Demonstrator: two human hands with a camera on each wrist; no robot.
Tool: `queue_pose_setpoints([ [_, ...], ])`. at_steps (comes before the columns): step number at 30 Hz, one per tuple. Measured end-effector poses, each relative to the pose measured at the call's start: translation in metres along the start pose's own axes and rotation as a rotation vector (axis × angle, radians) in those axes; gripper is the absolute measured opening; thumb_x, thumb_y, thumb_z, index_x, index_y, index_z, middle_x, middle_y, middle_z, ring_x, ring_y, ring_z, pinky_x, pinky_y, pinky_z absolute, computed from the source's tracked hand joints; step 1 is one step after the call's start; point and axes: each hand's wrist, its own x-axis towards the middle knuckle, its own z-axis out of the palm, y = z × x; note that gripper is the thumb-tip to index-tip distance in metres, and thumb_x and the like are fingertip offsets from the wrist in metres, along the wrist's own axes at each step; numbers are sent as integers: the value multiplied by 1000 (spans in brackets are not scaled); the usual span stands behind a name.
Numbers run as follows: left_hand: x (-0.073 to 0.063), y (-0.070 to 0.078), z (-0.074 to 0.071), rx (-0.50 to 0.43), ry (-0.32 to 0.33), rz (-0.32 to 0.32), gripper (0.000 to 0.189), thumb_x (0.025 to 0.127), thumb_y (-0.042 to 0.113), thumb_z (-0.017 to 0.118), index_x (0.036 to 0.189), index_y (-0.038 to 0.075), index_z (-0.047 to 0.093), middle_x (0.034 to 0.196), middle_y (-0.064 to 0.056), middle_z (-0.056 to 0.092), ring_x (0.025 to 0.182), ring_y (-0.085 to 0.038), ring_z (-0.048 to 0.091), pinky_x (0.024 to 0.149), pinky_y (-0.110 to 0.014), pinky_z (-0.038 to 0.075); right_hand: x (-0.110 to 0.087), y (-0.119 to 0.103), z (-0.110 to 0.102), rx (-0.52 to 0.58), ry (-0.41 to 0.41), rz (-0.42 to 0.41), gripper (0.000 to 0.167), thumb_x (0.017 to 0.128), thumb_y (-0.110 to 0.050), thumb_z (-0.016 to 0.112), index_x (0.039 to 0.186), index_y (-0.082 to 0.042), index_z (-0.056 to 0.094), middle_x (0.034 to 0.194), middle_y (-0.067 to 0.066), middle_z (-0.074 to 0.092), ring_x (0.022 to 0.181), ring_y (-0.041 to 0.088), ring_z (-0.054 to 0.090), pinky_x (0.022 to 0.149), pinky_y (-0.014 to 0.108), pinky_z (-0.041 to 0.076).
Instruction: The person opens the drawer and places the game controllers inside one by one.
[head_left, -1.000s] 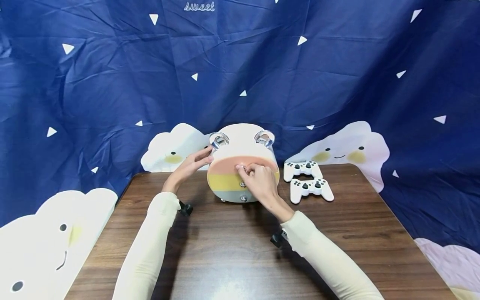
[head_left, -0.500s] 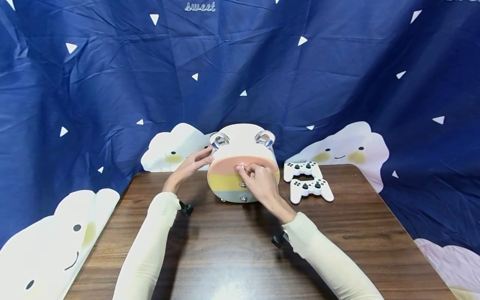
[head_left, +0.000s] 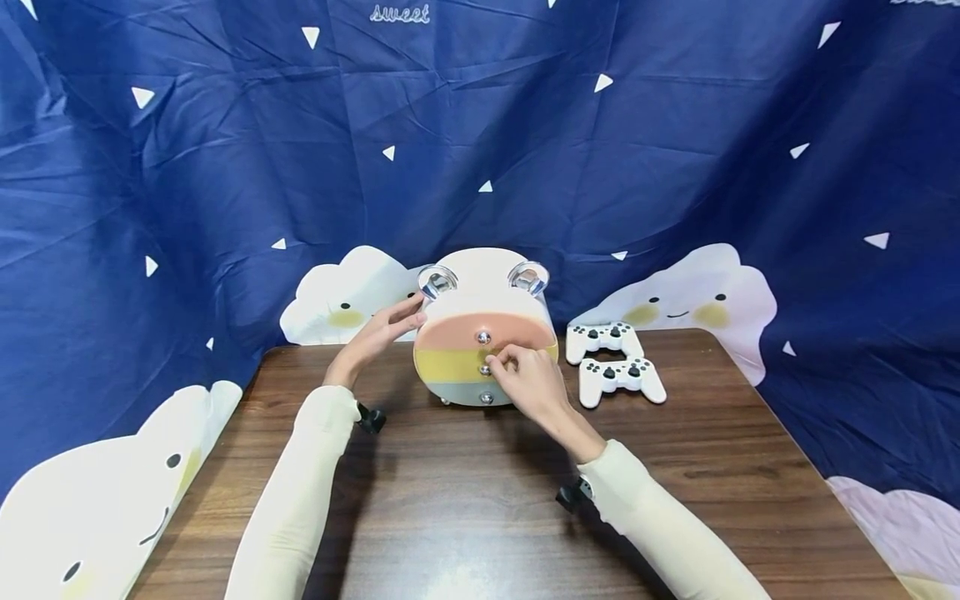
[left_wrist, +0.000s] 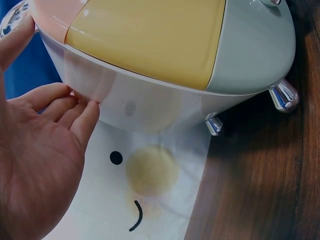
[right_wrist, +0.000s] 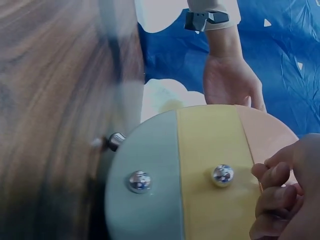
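A small white three-drawer storage box (head_left: 480, 283) stands on the table with two chrome rings on top. Its drawer fronts are pink (head_left: 450, 332), yellow (head_left: 442, 364) and grey-green (head_left: 457, 392), all flush, each with a round chrome knob. My left hand (left_wrist: 45, 135) rests straight fingertips against the box's left side, thumb up near one ring. My right hand (head_left: 531, 382) is in front of the yellow drawer, fingers curled, holding nothing. In the right wrist view its fingertips sit just beside the yellow drawer's knob (right_wrist: 222, 175), overlapping the pink front.
Two white game controllers (head_left: 622, 379) lie to the right of the box, one behind the other. Behind the brown wooden table (head_left: 450, 500) hangs a blue curtain (head_left: 480, 125) with white triangles and clouds. Short chrome feet (left_wrist: 284, 96) hold the box off the tabletop.
My right hand has let go of the pink drawer's knob and moved down toward the yellow drawer's knob. My left hand has stayed at the side of the box.
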Motion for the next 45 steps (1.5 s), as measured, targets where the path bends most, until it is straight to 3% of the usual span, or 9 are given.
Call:
queue_pose_setpoints([
  [5,0,-1,-1,7,5,-4,70,107,46,59,167,17,37,174,-5,34,163,-28,29,133,-52,26,-7,10,8,18,-19,51,30,102,-36,68,76,-22,72,59,-9,53,58,13,52,54,33,43],
  [14,-3,0,0,9,14,-18,71,106,48,60,167,19,39,174,-3,36,162,-26,31,133,-52,27,-14,18,24,11,-93,122,45,105,-54,61,76,-23,73,59,-10,55,61,15,58,59,36,49],
  [20,-3,0,0,-9,5,-4,71,106,46,61,167,16,38,173,-6,37,162,-27,32,133,-51,25,-11,18,34,-8,-83,175,50,103,-62,60,75,-22,76,61,-10,62,67,15,64,63,39,54],
  [25,-3,1,0,-13,11,-10,72,106,47,61,167,17,38,173,-5,37,162,-26,32,133,-51,26,-9,16,39,-6,-68,179,55,102,-62,60,69,-21,74,55,-11,60,62,14,64,59,37,51],
  [32,-2,0,0,-13,11,-13,71,106,48,61,167,19,39,173,-3,37,162,-25,32,133,-51,26,-6,14,46,-8,-22,173,59,103,-56,62,53,-25,58,48,-13,52,58,14,60,57,36,48],
  [45,0,2,0,-12,8,-10,72,105,48,62,167,19,39,173,-3,38,161,-26,33,133,-51,26,-5,12,45,-20,-8,168,58,100,-51,63,51,-24,52,50,-11,50,60,16,59,53,34,45],
])
